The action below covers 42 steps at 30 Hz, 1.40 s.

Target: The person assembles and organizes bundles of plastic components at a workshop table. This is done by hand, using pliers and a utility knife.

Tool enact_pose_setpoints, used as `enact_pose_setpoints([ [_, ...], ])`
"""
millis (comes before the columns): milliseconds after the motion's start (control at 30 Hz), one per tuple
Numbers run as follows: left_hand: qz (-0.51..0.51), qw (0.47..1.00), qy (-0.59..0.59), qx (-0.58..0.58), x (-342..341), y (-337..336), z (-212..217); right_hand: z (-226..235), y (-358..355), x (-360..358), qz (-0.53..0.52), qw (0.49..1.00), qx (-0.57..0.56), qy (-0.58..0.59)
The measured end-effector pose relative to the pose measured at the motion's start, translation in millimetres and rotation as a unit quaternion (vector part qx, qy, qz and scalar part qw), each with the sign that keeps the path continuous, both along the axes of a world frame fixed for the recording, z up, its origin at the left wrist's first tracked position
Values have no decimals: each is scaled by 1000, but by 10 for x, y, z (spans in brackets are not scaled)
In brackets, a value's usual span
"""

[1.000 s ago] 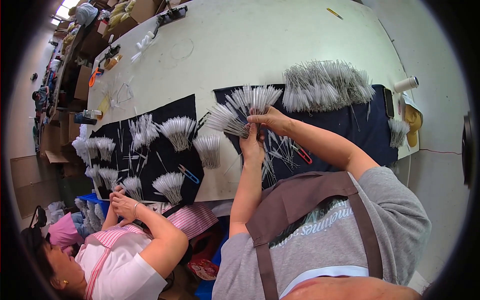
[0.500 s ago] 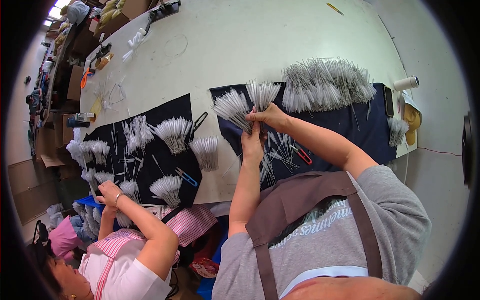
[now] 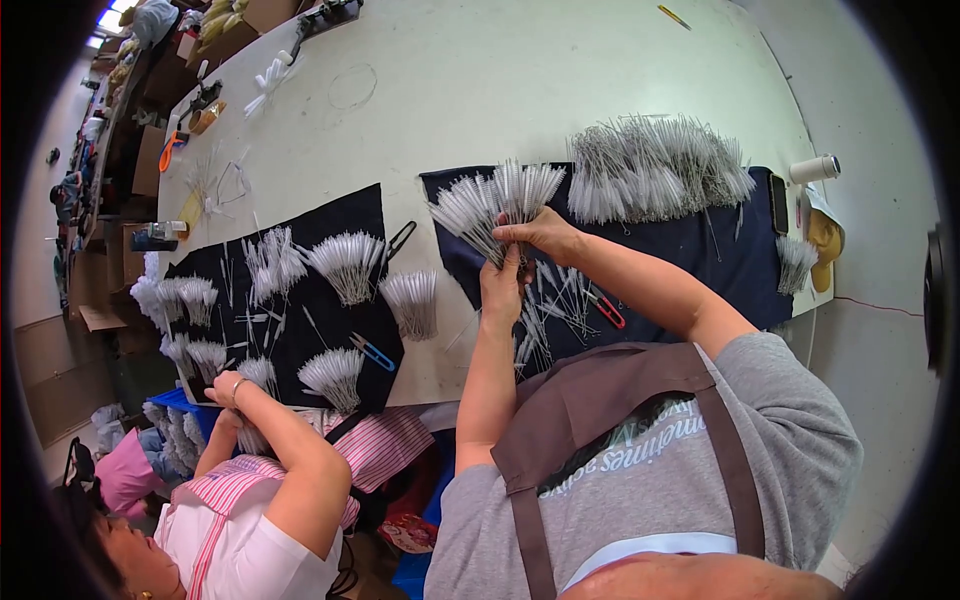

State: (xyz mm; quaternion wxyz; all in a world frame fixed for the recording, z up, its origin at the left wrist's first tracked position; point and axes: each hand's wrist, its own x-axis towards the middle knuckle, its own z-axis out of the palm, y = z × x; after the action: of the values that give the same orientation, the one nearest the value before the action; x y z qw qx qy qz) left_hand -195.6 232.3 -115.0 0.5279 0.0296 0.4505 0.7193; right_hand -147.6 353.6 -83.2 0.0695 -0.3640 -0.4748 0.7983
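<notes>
My left hand (image 3: 502, 284) grips the wire stems of a fanned bunch of small white bristle brushes (image 3: 465, 212), heads pointing away from me. Right against it, my right hand (image 3: 542, 236) is closed round the stems of a second bunch of brushes (image 3: 530, 190). The two bunches touch, and their heads run together into one fan. Below my hands, loose brushes (image 3: 560, 305) lie scattered on the dark cloth (image 3: 700, 270), beside red thread snips (image 3: 606, 308). A large heap of brushes (image 3: 655, 170) sits at the far right.
At my left a co-worker (image 3: 240, 500) bends over another dark cloth (image 3: 285, 345) with several brush bundles, blue snips (image 3: 372, 352) and black snips (image 3: 400, 238). One bundle (image 3: 410, 305) stands between the cloths. A thread spool (image 3: 815, 168) and a phone (image 3: 777, 205) are at the right edge.
The left bunch has come over to the right against the other bunch, closing the gap between their heads. The co-worker's hand has moved slightly down and right.
</notes>
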Motion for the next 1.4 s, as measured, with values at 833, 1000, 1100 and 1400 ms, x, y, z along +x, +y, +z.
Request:
enact_pose_setpoints([
  [833, 87, 844, 513, -132, 244, -154, 319, 208, -327, -199, 38, 999, 19, 6],
  [1000, -89, 984, -116, 103, -10, -401, 419, 463, -261, -61, 182, 967, -135, 117],
  [1100, -156, 945, -212, 196, -29, -506, 384, 655, -328, -47, 249, 952, -149, 99],
  [1400, -55, 988, -109, 93, 87, -573, 551, 365, -270, 50, 222, 973, 33, 57],
])
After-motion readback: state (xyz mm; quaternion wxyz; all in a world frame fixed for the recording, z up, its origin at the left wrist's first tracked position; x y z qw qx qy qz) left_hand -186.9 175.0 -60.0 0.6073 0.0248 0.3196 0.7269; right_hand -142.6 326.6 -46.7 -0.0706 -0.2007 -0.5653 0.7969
